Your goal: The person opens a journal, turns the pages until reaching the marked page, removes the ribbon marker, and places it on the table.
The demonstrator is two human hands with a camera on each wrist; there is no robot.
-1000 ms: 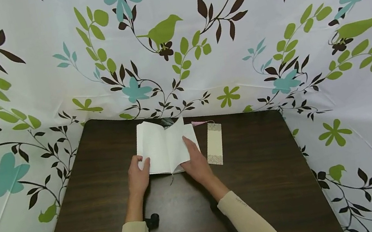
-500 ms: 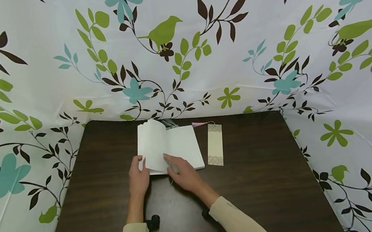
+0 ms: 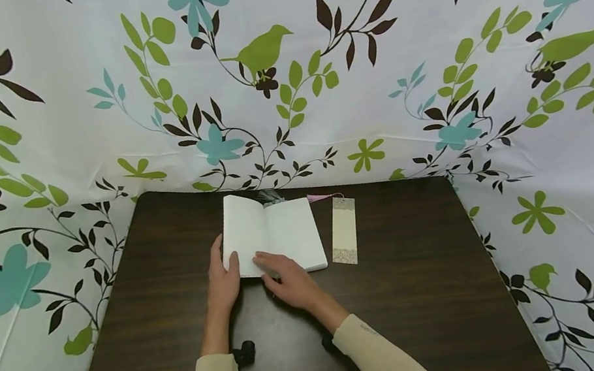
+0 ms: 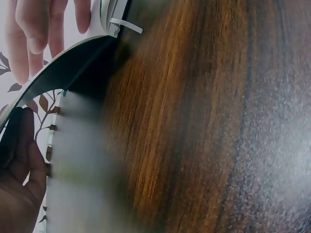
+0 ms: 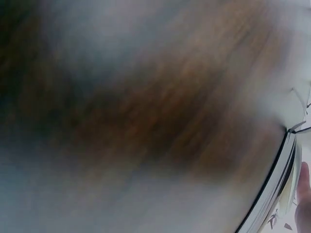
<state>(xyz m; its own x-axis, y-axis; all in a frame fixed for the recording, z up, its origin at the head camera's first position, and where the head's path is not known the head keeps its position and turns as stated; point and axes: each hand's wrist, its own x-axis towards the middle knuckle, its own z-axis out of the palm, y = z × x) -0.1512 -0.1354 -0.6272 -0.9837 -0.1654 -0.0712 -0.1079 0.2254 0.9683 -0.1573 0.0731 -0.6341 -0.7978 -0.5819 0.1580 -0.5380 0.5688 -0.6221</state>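
An open notebook (image 3: pixel 295 232) with blank white pages lies near the back of the dark table. My left hand (image 3: pixel 223 283) grips its left side, thumb over the page edge and fingers beneath. In the left wrist view, the left hand (image 4: pixel 22 182) holds the dark cover (image 4: pixel 77 65), which is bent up off the table. My right hand (image 3: pixel 292 279) rests its fingers on the lower part of the left page, near the spine. Only the edge of the notebook (image 5: pixel 272 191) shows in the right wrist view, which is mostly blurred.
A cream bookmark (image 3: pixel 343 230) with a pink tassel (image 3: pixel 319 197) lies right of the notebook. Something dark and greenish (image 3: pixel 270 196) shows behind the notebook's top edge. Patterned white cloth (image 3: pixel 379 111) hangs around the wooden table (image 3: pixel 426 308).
My right hand has moved left, turning a page from the right side over to the left. The left side of the notebook now stands slightly higher, with my left fingers underneath.
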